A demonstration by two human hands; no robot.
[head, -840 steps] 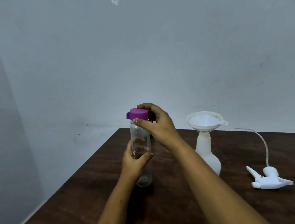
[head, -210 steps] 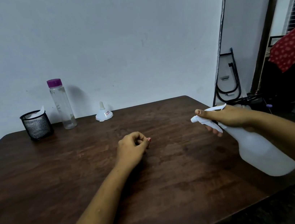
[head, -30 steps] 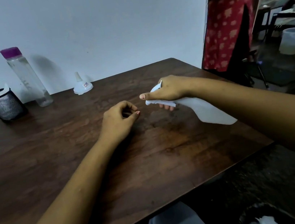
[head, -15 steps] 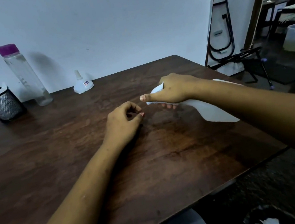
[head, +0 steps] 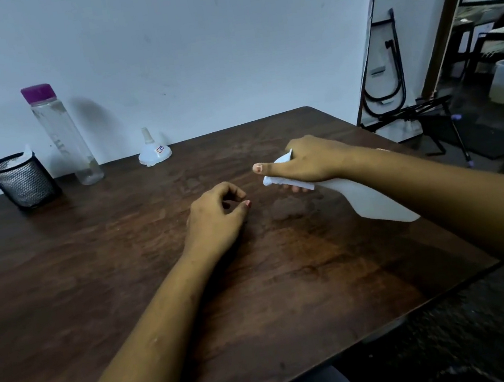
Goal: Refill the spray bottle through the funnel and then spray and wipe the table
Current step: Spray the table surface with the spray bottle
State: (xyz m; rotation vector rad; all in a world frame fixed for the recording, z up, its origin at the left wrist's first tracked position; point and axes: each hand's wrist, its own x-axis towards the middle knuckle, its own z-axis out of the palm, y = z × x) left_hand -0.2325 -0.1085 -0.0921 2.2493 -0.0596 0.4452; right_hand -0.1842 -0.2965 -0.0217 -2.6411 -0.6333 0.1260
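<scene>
Spray bottle [head: 375, 202] is in my right hand [head: 311, 163], off the table [head: 128, 289], tilted almost flat at about 2 o'clock from table centre, nozzle aimed toward 9 o'clock. The fingers wrap under the trigger head and the thumb lies straight along the top. My left hand [head: 215, 218] rests on the wood just at 9 o'clock of the nozzle. Its fingers are loosely curled, thumb tip close to the forefinger, and it holds nothing.

Delta vs half a second ago: both hands and the bottle are practically unchanged. Vs one second ago: the person in red in the doorway at 2 o'clock is gone. Vs seven seconds ago: the bottle was over the 3 o'clock table edge, now well inboard and lower.

Back row by the wall is the same as seven seconds ago: funnel [head: 154, 149] upside down at 12 o'clock, purple-capped clear bottle [head: 65, 136] upright at 11, mesh cup [head: 22, 181] at 10.
</scene>
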